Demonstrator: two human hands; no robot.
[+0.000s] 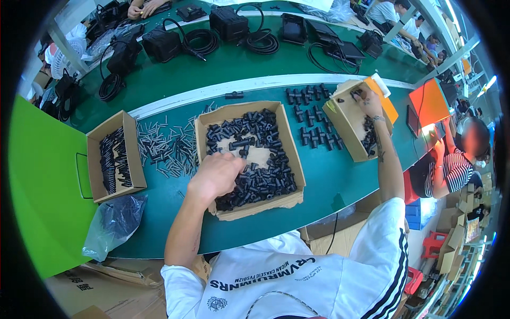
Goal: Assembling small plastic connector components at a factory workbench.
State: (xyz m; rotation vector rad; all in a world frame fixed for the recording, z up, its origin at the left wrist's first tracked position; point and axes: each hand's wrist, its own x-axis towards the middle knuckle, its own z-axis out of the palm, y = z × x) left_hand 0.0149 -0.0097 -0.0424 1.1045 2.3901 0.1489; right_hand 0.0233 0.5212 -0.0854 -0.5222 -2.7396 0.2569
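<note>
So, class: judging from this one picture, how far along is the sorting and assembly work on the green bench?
Done: rows of black assembled pieces stand on the green bench.

In hand: the left hand reaches into the middle box of black fittings; the right hand is in the right box.

Left: the middle box looks well stocked, loose metal pins lie spread out, and the left box holds black rods.
</note>
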